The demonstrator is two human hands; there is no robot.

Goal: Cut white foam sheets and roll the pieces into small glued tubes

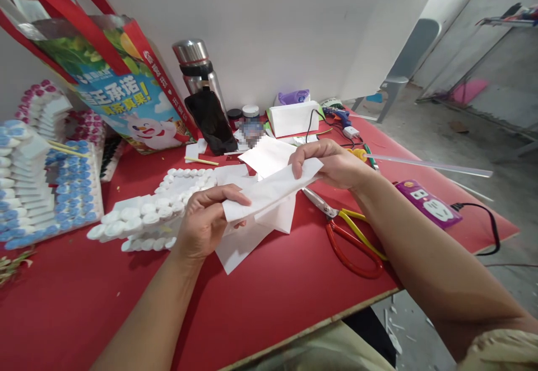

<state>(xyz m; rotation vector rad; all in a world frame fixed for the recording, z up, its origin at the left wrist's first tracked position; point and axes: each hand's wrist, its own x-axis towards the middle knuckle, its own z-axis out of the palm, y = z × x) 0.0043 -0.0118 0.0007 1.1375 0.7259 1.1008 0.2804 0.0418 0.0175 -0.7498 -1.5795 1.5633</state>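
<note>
Both my hands hold a white sheet of paper (269, 191) above the red table (260, 298). My left hand (205, 219) pinches the sheet's near left end, thumb over fingers. My right hand (332, 163) grips the far right end, fingers curled over the edge. More white paper pieces (239, 242) lie under the sheet. A white foam model edged with round white pieces (147, 214) sits just left of my left hand. Red and yellow scissors (348, 236) lie shut on the table below my right forearm.
Stepped foam models with blue (46, 191) and pink dots stand at the left. A printed shopping bag (121, 91), steel flask (197, 68), black phone (210, 119), white box (294, 117), glue gun (338, 114) and purple power strip (428, 203) line the back and right.
</note>
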